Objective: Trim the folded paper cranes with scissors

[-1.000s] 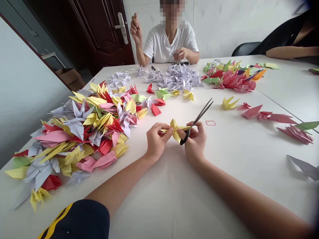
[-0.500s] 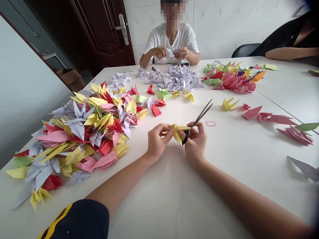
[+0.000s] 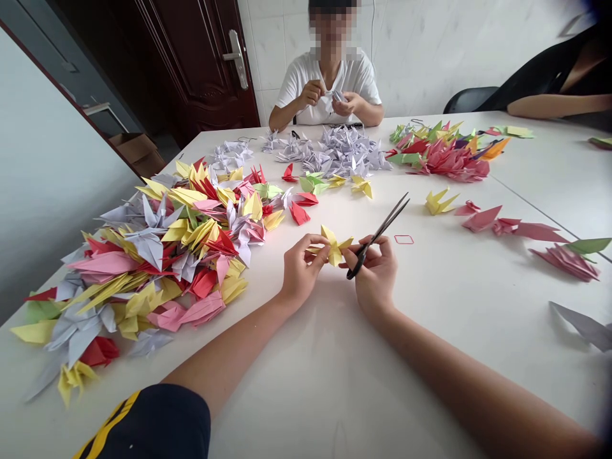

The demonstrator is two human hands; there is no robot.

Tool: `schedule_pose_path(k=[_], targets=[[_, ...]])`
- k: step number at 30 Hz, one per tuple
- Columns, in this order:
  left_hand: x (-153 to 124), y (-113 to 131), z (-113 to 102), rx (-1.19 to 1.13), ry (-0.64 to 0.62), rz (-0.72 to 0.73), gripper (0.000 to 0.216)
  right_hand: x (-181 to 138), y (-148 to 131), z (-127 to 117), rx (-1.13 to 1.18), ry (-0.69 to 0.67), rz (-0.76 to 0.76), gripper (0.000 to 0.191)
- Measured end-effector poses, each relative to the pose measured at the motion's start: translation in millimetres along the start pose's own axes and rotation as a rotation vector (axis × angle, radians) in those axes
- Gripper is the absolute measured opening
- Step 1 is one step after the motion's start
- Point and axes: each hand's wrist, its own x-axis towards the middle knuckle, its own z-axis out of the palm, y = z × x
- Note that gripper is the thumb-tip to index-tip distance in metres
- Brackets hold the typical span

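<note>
A yellow origami crane (image 3: 335, 245) is held above the table between my two hands, its folded points spread up, down and sideways. My left hand (image 3: 303, 264) pinches its left end between thumb and fingers. My right hand (image 3: 376, 274) is closed around scissors (image 3: 380, 236) with dark handles. Their blades point up and away to the right, slightly apart. The right thumb and fingertips are at the crane's right tip; whether they grip it I cannot tell.
A big heap of coloured paper cranes (image 3: 191, 236) covers the table's left side. Pale lilac cranes (image 3: 342, 150) lie at the back, before a person in a white shirt (image 3: 329, 83). Pink folded pieces (image 3: 482, 220) and a red outlined shape (image 3: 404, 239) lie to the right.
The yellow crane has been turned and its points opened out, so one now stands upward. My hands stay nearly in place. The person opposite has shifted their hands slightly.
</note>
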Motion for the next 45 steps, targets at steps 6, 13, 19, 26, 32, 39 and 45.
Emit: schedule_pose_path(k=[6, 13, 19, 26, 32, 39, 45], targets=[[1, 2, -1, 0.061, -0.061, 0.079, 0.021, 3, 2, -2, -0.012, -0.027, -0.018, 0.037], [2, 0, -1, 0.066, -0.078, 0.116, 0.023, 2, 2, -4, -0.038, -0.054, -0.005, 0.039], [4, -4, -2, 0.031, -0.049, 0.102, 0.022, 1, 2, -3, -0.077, -0.068, -0.025, 0.043], [10, -11, -10, 0.062, 0.105, -0.015, 0.026, 18, 2, -12, -0.109, -0.102, -0.009, 0.057], [19, -23, -19, 0.023, 0.192, -0.071, 0.027, 31, 2, -20, -0.129, -0.174, 0.105, 0.056], [19, -25, -18, -0.126, 0.168, -0.123, 0.041, 39, 3, -25, -0.116, -0.321, 0.139, 0.054], [23, -33, -25, -0.115, 0.260, -0.222, 0.045, 55, -3, -42, -0.246, -0.731, 0.231, 0.050]])
